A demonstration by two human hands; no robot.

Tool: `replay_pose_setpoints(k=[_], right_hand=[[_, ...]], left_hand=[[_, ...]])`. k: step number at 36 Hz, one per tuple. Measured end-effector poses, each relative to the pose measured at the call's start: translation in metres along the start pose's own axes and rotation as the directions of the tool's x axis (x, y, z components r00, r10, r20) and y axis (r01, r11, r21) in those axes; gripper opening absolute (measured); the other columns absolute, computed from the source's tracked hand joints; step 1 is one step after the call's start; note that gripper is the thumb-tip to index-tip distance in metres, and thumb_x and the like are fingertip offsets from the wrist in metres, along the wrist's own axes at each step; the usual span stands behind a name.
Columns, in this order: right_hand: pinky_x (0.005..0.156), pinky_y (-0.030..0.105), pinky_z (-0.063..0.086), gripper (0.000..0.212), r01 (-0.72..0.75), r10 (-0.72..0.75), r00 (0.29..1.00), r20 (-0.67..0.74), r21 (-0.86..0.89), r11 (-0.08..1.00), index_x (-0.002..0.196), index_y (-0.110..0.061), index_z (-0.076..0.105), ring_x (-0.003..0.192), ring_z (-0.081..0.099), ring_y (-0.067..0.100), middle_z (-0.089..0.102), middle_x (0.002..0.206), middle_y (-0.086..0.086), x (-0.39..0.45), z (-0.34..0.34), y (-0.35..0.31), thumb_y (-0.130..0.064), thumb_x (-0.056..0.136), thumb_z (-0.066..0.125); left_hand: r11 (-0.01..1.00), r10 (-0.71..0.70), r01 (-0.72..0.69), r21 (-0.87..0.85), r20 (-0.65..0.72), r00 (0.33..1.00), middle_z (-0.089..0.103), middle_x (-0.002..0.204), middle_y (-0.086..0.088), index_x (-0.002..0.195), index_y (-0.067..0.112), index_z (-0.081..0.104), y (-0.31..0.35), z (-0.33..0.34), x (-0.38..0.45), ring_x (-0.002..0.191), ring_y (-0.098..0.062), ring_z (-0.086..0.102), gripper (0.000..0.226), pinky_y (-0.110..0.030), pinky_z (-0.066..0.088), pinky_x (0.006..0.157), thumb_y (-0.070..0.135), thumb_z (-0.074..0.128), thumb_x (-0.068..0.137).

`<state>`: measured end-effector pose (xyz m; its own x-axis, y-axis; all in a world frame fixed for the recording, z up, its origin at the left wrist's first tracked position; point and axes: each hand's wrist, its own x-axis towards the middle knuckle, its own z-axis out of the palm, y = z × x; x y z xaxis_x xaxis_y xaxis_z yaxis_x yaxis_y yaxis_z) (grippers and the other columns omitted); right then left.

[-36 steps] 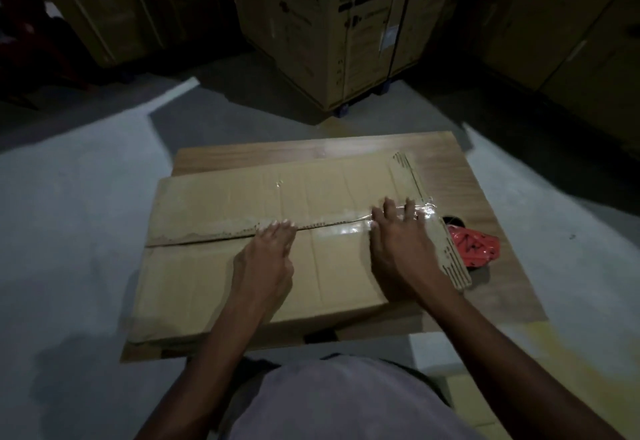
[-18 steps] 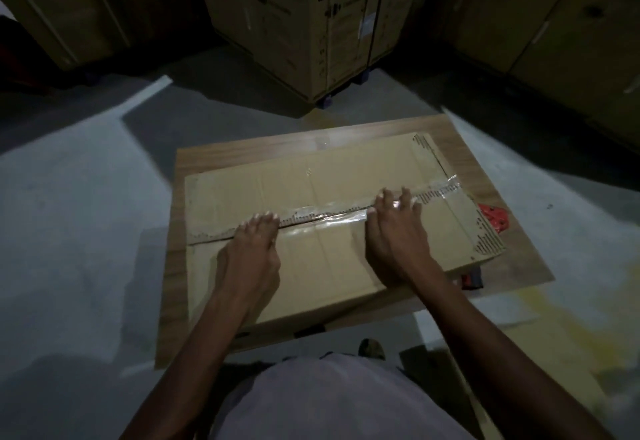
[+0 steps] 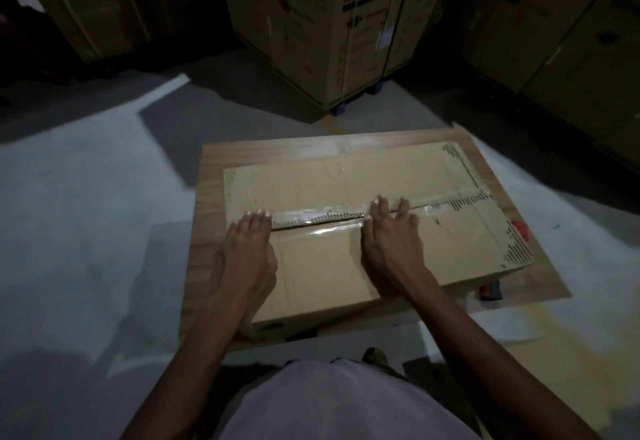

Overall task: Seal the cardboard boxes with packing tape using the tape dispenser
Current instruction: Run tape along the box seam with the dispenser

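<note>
The cardboard box [image 3: 346, 231] lies flat on the wooden board [image 3: 214, 266], filling most of it. The left hand [image 3: 247, 252] has slid out toward the box's left edge along the taped seam [image 3: 318, 222]; the right hand [image 3: 389, 242] stays mid-seam. Both press flat with fingers spread, grasping nothing. The red tape dispenser [image 3: 520, 230] peeks out past the box's right edge.

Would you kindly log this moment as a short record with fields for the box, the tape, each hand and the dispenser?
box: cardboard box lying flat on wooden board
tape: clear strip along the centre seam
left hand: flat, fingertips on the tape
right hand: flat, fingers across the seam
dispenser: red part showing behind the box's right edge, untouched
</note>
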<state>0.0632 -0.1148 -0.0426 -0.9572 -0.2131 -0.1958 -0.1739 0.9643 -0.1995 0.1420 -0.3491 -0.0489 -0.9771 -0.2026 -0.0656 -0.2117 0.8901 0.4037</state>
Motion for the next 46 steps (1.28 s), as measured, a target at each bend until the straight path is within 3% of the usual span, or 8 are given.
replay_pose_setpoints(k=[6,14,20,29,35,39,42,46], right_hand=[[0.130,0.053,0.008,0.060,0.154,-0.155,0.987,0.047,0.024,0.988,0.165,-0.002,0.017,0.161,0.000,0.038,0.012,0.174,0.017,0.000,0.024,-0.065,-0.032,0.114,0.021],[0.129,0.057,0.007,0.056,0.142,-0.141,0.990,0.029,-0.017,0.990,0.167,-0.025,0.018,0.161,-0.004,0.036,0.011,0.176,0.000,-0.004,0.008,-0.025,-0.040,0.114,0.016],[0.130,0.054,0.005,0.059,0.153,-0.154,0.987,0.043,0.030,0.988,0.166,-0.007,0.014,0.160,-0.008,0.039,0.007,0.175,0.013,0.002,0.021,-0.062,-0.034,0.114,0.019],[0.128,0.052,-0.004,0.062,0.319,-0.319,0.948,-0.001,0.012,0.948,0.166,-0.007,0.015,0.161,-0.008,0.038,0.009,0.175,0.011,-0.004,0.044,-0.090,-0.037,0.113,0.020],[0.125,0.051,-0.015,0.081,0.342,-0.342,0.940,0.006,-0.001,0.940,0.166,-0.010,-0.004,0.153,-0.033,0.031,-0.026,0.170,0.009,-0.013,0.052,-0.091,-0.061,0.105,0.012],[0.125,0.053,-0.016,0.090,0.356,-0.353,0.933,0.073,-0.040,0.934,0.165,-0.011,-0.011,0.156,-0.029,0.027,-0.038,0.164,0.006,-0.009,0.052,-0.090,-0.071,0.101,0.011],[0.126,0.052,-0.016,0.093,0.363,-0.357,0.928,0.108,-0.040,0.931,0.164,-0.012,-0.015,0.158,-0.025,0.022,-0.031,0.168,0.004,-0.007,0.053,-0.088,-0.073,0.099,0.009],[0.127,0.052,-0.014,0.094,0.359,-0.354,0.929,0.107,-0.035,0.933,0.165,-0.012,-0.015,0.158,-0.025,0.020,-0.024,0.171,0.004,-0.006,0.053,-0.088,-0.075,0.099,0.008]], left_hand=[[0.996,0.009,-0.009,0.091,0.001,1.000,0.037,0.159,-0.020,0.152,-0.001,0.038,-0.006,0.015,0.003,0.151,-0.033,0.029,0.072,-0.038,0.005,0.125,0.027,0.025,0.088],[0.999,0.002,0.004,0.048,-0.118,0.993,0.044,0.156,-0.017,0.149,0.001,0.046,0.000,0.017,-0.006,0.149,-0.031,0.033,0.062,-0.042,0.010,0.126,0.028,0.023,0.098],[0.948,-0.317,0.303,-0.099,-0.197,0.928,0.043,0.156,-0.019,0.148,-0.001,0.045,0.003,0.013,-0.011,0.148,-0.034,0.032,0.065,-0.049,0.032,0.117,0.045,0.028,0.105],[0.906,-0.422,0.386,-0.176,-0.286,0.860,0.054,0.144,-0.023,0.152,0.000,0.038,-0.002,0.006,-0.005,0.120,-0.041,0.061,0.078,-0.044,0.053,0.091,0.054,0.056,0.098],[0.817,-0.560,0.502,-0.283,-0.184,0.808,0.059,0.136,-0.022,0.156,0.000,0.028,-0.012,0.006,0.002,0.123,-0.040,0.057,0.109,-0.043,0.049,0.095,0.077,0.057,0.084],[0.812,-0.561,0.504,-0.295,-0.156,0.813,0.072,0.103,-0.010,0.109,0.008,0.069,-0.020,0.007,0.002,0.093,-0.028,0.067,0.077,-0.034,0.051,0.071,0.079,0.055,0.084],[0.865,-0.484,0.423,-0.270,-0.226,0.846,0.068,0.082,-0.006,0.083,0.008,0.066,-0.027,0.004,0.002,0.069,-0.021,0.056,0.059,-0.026,0.028,0.050,0.063,0.051,0.097],[0.861,-0.457,0.388,-0.329,-0.165,0.874,0.069,0.080,-0.016,0.076,0.005,0.063,-0.042,0.004,0.007,0.074,-0.033,0.064,0.057,-0.033,0.038,0.059,0.053,0.048,0.102]])
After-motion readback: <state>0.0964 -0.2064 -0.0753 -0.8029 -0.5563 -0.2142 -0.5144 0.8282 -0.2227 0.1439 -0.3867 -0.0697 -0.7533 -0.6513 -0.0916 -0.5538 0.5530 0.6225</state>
